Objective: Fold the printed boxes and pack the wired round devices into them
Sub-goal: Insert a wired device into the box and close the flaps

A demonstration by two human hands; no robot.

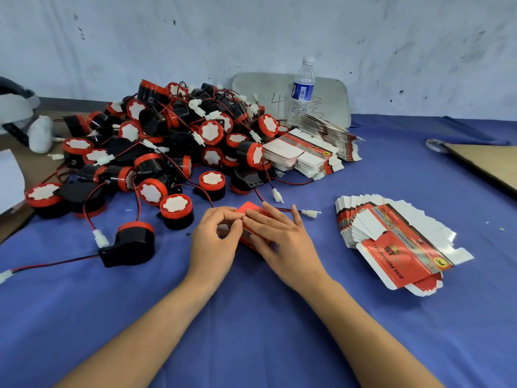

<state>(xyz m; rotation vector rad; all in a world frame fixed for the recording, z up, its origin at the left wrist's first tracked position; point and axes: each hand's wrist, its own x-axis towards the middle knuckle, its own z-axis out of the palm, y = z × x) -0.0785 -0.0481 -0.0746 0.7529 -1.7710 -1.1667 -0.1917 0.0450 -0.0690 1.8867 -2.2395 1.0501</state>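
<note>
Pinching with curled fingers, my left grip (215, 242) has the near-left edge of a red printed box (249, 208), thumb and fingertips meeting at its flap. My right grip (279, 239) lies across the top of the same box with its fingers nearly straight and spread, pressing it down onto the blue-covered desk (251, 317); most of the box is hidden under that hand. A big pile of wired round devices (167, 149), black with red rims, sits behind my left hand, and one single device (131, 245) lies apart on my left. A fanned stack of flat boxes (391, 239) rests to my right, with more flat stacks (307, 152) and a water bottle (302, 91) near the wall.
</note>
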